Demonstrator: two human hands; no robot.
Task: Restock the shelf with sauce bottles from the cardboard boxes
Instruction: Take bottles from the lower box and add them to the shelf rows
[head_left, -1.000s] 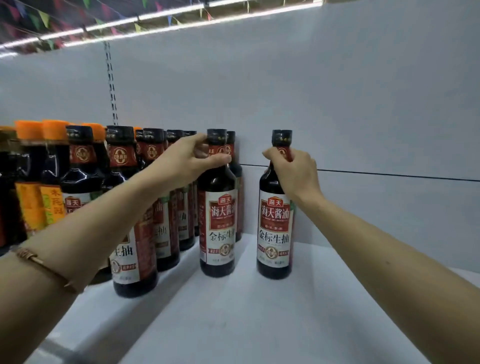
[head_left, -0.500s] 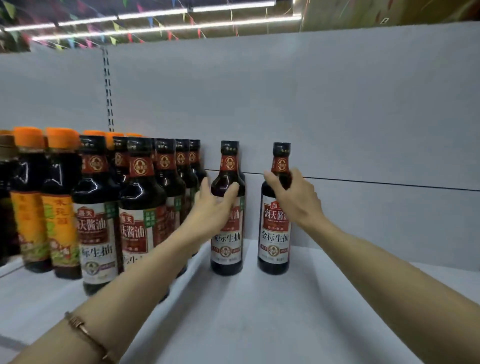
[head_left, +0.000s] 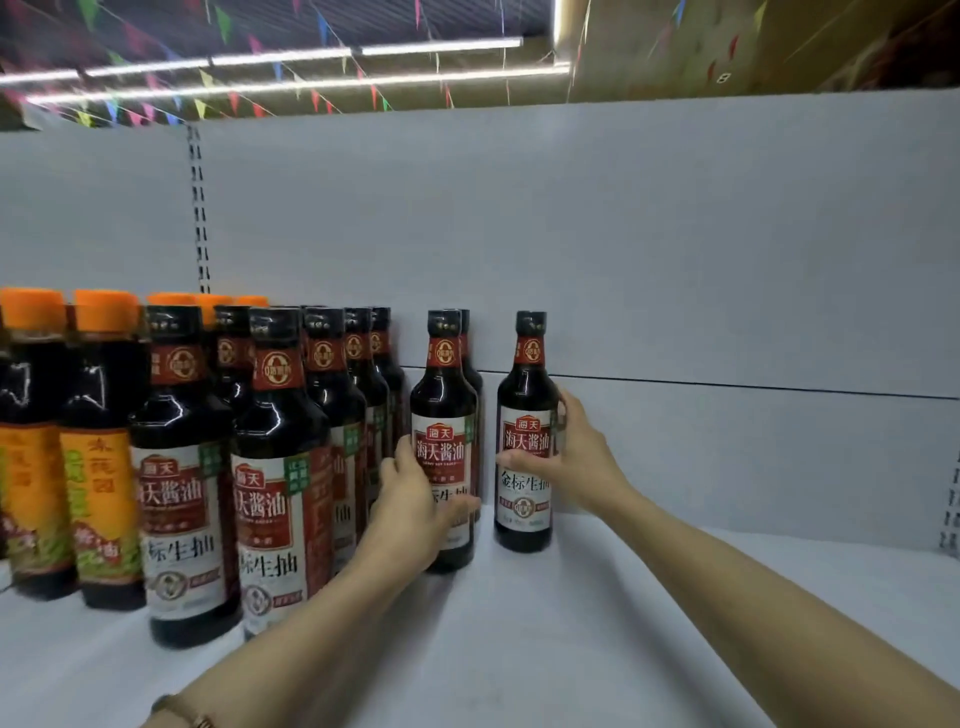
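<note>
Dark glass sauce bottles with black caps and red-and-white labels are shown upright on a white shelf (head_left: 545, 623), the placing step being in hand. The left hand (head_left: 415, 512) is wrapped round the lower body of one bottle (head_left: 444, 410), its fingers (head_left: 402, 452) curled on the label, beside the end of the stocked rows (head_left: 280, 467). The right hand (head_left: 582, 462) is held round the label of a second bottle (head_left: 527, 395), thumb across the front and fingers behind it. Both bottles are seen standing on the shelf, close to the grey back panel (head_left: 623, 234), with a narrow gap between them. Another bottle is partly hidden behind the left one.

Release of both bottles is judged to be the next move; the grips would need to be loosened without tilting the tall, narrow bodies, and the right bottle perhaps slid left to close the gap. The cardboard boxes are not in view, so a return to them would be required for more stock.

Bare shelf is left open to the right and on the near side. Orange-capped bottles (head_left: 67, 415) crowd the far left. The near shelf edge cannot be seen.
</note>
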